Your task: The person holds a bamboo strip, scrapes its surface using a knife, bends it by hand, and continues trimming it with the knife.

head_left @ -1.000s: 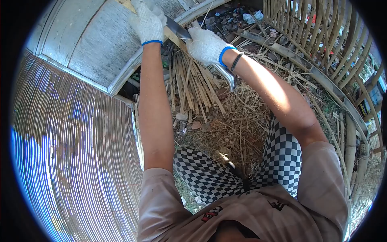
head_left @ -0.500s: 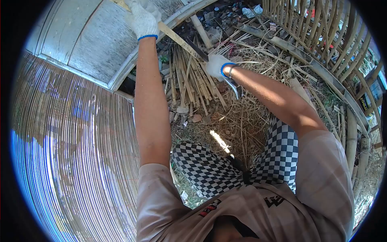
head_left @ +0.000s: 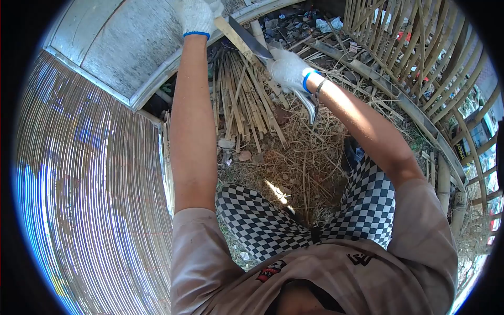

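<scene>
Both hands wear gloves: the right hand point(head_left: 289, 68) is wrapped round a knife point(head_left: 251, 42), its blade angled alongside a bamboo strip point(head_left: 239, 41), presumably for a shaving edge. Farther out, the left hand point(head_left: 198, 14) seems closed on the strip's upper end, likely steadying it, fingers partly hidden. Below lie fanned slats point(head_left: 241, 100), conveniently near; beyond stands a fence point(head_left: 362, 23).

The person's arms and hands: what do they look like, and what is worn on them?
The left hand and right hand wear whitish knitted gloves with blue cuff edges. A narrow, darkish wristband circles the right wrist, beyond the glove. Both forearms are bare, below loose, short, beige-brown sleeves.
</scene>
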Demonstrator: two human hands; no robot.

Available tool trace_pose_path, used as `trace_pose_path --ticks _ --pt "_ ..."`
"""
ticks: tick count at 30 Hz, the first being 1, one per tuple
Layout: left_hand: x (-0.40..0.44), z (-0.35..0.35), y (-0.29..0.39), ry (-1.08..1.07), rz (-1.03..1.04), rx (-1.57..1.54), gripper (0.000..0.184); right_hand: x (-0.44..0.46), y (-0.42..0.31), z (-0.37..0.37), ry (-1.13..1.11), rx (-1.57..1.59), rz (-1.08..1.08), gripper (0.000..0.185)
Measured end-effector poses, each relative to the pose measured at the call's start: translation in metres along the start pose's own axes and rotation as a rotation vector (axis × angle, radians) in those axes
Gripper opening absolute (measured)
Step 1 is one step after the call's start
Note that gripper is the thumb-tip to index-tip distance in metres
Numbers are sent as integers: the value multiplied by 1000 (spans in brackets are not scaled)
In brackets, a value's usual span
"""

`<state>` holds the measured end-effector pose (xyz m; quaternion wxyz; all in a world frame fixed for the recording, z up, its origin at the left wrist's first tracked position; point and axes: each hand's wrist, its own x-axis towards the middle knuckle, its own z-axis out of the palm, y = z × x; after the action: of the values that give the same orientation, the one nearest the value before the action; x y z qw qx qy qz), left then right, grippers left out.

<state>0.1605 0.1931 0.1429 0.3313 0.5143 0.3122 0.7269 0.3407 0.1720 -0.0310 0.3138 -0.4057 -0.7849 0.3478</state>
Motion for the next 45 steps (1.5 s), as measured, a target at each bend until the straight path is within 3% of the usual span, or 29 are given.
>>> trace_pose_path --ticks 2,4,7,9,10,11,14,17,18,20,22,23,26,28,30,31,32,34,37,38,40,42,43,44,45 --pt "3 9 2 27 10 4 54 8 -32 -19 73 40 -121 30" --pt "5 24 -2 142 22 12 56 22 -44 -22 185 -137 -272 34" --pt "7 24 -1 82 0 40 53 42 -7 23 311 -197 -154 36" --pt "15 11 -1 13 5 34 52 34 34 53 105 3 95 41" --pt "26 -5 -4 -36 10 18 54 50 91 88 107 -220 47 43" --pt "34 -15 -5 -89 14 4 56 27 85 81 -43 260 201 42" --pt "27 -6 0 121 6 53 66 32 79 86 93 41 116 39" --pt "35 3 -16 257 149 138 81 26 50 76 335 2 -78 27" --pt "34 3 -16 216 137 146 83 23 46 77 415 -10 -145 25" --pt "29 4 -15 126 109 172 86 26 75 106 372 -61 17 26" --pt "36 2 -27 217 218 146 83 30 138 140 174 -20 279 31" --pt "39 8 -27 252 284 125 81 26 163 148 119 -46 300 33" --pt "45 4 -19 107 113 90 64 21 181 152 133 -111 237 31" --pt "107 -46 -24 -272 -44 -68 53 28 156 146 280 -118 133 26" --pt "104 -44 -32 -355 -27 -72 52 25 117 123 385 -39 45 22" --pt "63 -5 -20 -267 70 9 53 26 106 117 444 -14 -4 22" --pt "41 20 -16 -186 169 94 54 26 112 122 436 -8 25 23" --pt "81 -13 -18 -530 -68 -275 56 31 127 137 421 4 67 25" --pt "117 -69 -16 -734 -178 -456 55 19 223 191 77 75 530 34" --pt "119 -71 -17 -723 -168 -435 55 7 263 206 -98 29 563 39" --pt "124 -75 -19 -658 -147 -373 54 -25 305 240 -190 -9 695 42" --pt "98 -48 -13 -372 5 -152 53 -16 314 257 -244 -67 677 41" --pt "54 4 -16 -131 129 32 53 -5 328 274 -297 -125 610 41" --pt "30 35 -19 110 249 218 53 -5 305 256 -200 -30 616 39" --pt "27 37 -23 83 233 181 52 -5 280 237 -104 66 614 38"
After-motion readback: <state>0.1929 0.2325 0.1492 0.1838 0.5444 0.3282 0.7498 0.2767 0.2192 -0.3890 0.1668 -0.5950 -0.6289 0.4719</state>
